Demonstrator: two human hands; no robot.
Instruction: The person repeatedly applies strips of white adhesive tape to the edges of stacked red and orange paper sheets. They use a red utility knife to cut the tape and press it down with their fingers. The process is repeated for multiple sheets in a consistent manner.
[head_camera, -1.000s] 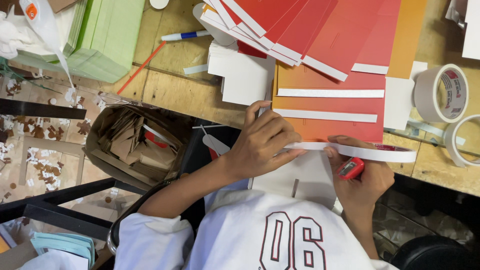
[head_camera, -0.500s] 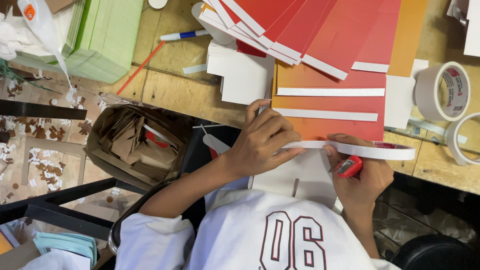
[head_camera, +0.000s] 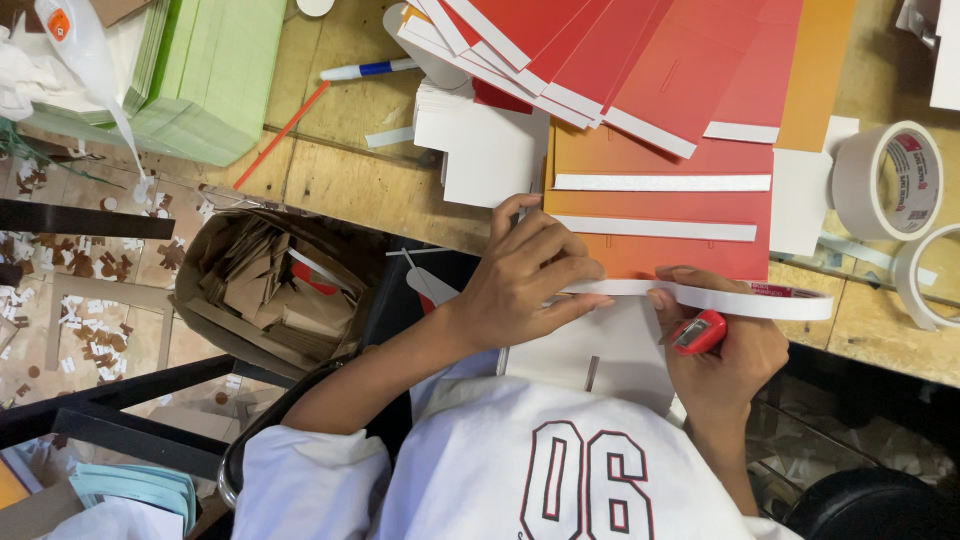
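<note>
A long white tape strip lies stretched along the near edge of a red card sheet on the wooden table. It looks thin, matte and ruler-straight, matching 2 other white strips higher on the smooth sheet. The left hand presses flat on its left end, fingers spread narrow over it. The right hand curls its fingers around a small red cutter just below the strip, thumb touching the tape. A round white tape roll sits to the right.
</note>
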